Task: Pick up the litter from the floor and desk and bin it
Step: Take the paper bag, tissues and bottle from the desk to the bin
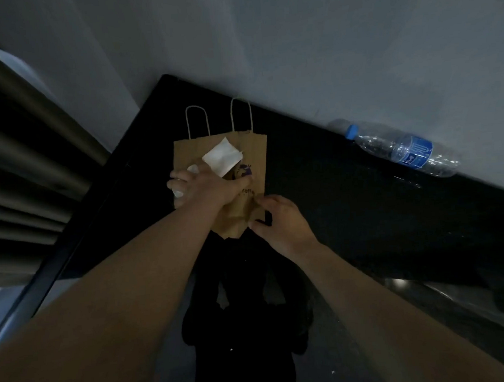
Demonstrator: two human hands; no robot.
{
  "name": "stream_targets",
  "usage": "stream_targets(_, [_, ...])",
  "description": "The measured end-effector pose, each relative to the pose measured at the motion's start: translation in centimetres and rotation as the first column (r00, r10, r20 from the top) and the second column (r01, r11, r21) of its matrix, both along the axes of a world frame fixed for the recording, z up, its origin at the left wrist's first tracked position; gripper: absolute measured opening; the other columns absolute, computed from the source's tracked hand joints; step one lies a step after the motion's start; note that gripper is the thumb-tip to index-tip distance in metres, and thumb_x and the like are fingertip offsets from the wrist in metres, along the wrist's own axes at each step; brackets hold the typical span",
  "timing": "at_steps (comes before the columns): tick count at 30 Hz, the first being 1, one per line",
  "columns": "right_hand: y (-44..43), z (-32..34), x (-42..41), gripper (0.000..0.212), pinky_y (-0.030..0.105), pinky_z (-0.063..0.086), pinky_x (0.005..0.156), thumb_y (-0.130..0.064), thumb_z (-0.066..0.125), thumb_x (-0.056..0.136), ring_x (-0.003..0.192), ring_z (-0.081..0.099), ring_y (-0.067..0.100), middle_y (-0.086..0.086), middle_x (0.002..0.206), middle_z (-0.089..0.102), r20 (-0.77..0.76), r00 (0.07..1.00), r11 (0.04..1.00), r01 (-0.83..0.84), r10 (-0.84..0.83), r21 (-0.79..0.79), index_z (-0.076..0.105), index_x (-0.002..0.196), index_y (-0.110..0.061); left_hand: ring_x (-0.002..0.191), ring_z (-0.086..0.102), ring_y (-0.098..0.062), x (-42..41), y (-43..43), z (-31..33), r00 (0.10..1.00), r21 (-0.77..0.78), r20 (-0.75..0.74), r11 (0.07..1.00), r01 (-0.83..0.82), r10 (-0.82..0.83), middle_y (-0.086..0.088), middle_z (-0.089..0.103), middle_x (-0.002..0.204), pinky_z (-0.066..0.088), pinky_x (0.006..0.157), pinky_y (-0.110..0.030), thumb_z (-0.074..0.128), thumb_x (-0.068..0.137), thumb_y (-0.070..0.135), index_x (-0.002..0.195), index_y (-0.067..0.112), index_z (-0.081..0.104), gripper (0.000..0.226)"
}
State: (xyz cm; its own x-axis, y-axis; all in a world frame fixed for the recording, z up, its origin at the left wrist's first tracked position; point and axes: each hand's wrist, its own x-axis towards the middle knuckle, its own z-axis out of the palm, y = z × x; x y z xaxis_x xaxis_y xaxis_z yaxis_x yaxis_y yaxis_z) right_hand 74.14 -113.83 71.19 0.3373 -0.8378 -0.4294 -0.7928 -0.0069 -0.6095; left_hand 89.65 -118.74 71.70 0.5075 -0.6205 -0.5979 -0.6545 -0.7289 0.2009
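A brown paper bag point(254, 157) with twine handles lies flat on the black desk point(337, 214). My left hand point(205, 185) rests over its left half, gripping crumpled white paper point(222, 157) against it. At the bag's lower right corner, my right hand point(280, 221) pinches the bag's edge with curled fingers. An empty clear plastic bottle point(404, 147) with a blue cap and blue label lies on its side at the back of the desk, against the wall.
A grey wall point(293, 37) runs behind the desk. Dark slatted blinds or a radiator point(17, 179) fill the left side. A dark chair or garment point(242, 312) sits below the desk between my arms.
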Motion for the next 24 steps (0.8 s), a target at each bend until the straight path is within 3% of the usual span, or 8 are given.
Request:
stream_targets(7, [-0.7,1.2,-2.8,0.061,0.031,0.035,0.110,-0.033,0.063,0.090,0.134,0.039,0.016,-0.001,0.147,0.038,-0.004,0.999,0.997,0.047,-0.047,0.060,0.038,0.145,-0.025,0.134,0.015,-0.042,0.6,0.2,-0.5,0.997,-0.025,0.077,0.999,0.023,-0.021,-0.023,0.007,0.149,0.037,0.098,-0.057,0.054,0.063,0.080,0.145,0.021,0.019,0.107])
stream_targets(10, [-1.3,1.8,-5.0,0.060,0.027,0.036,0.106,-0.032,0.063,0.090,0.132,0.041,0.015,-0.001,0.147,0.039,-0.045,0.996,0.997,0.072,-0.071,0.027,0.038,0.145,-0.025,0.123,0.026,-0.039,0.8,0.3,-0.4,0.998,-0.068,0.062,0.997,0.022,-0.018,-0.020,0.020,0.140,0.042,0.089,-0.048,0.056,0.067,0.075,0.140,0.019,0.028,0.096])
stream_targets(13, [-1.8,2.2,-7.0,0.060,0.025,0.036,0.102,-0.032,0.065,0.089,0.129,0.043,0.015,0.001,0.144,0.042,-0.065,0.993,0.995,0.097,-0.098,-0.013,0.040,0.143,-0.025,0.117,0.033,-0.037,0.6,0.8,0.0,0.999,-0.139,0.020,0.990,0.030,-0.027,-0.018,0.026,0.135,0.037,0.075,-0.039,0.056,0.078,0.065,0.137,0.020,0.033,0.078])
stream_targets(18, [-2.3,3.3,-10.1,0.059,0.023,0.033,0.101,-0.030,0.065,0.089,0.129,0.043,0.017,0.003,0.143,0.044,-0.102,0.986,0.988,0.125,-0.134,-0.088,0.042,0.143,-0.023,0.108,0.050,-0.033,-0.8,1.2,-0.4,0.988,-0.199,-0.001,0.969,0.149,-0.152,-0.018,0.045,0.127,0.043,0.078,-0.036,0.052,0.088,0.049,0.135,0.016,0.039,0.059])
stream_targets(24, [-4.4,4.8,-14.6,0.063,0.033,0.036,0.105,-0.029,0.066,0.088,0.133,0.041,0.021,0.005,0.147,0.040,-0.193,0.956,0.958,0.174,-0.220,-0.229,0.040,0.144,-0.022,0.090,0.059,-0.024,-1.9,1.2,0.1,0.972,-0.299,-0.081,0.936,0.188,-0.221,-0.011,0.057,0.111,0.050,0.070,-0.033,0.051,0.092,0.039,0.122,0.017,0.050,0.038])
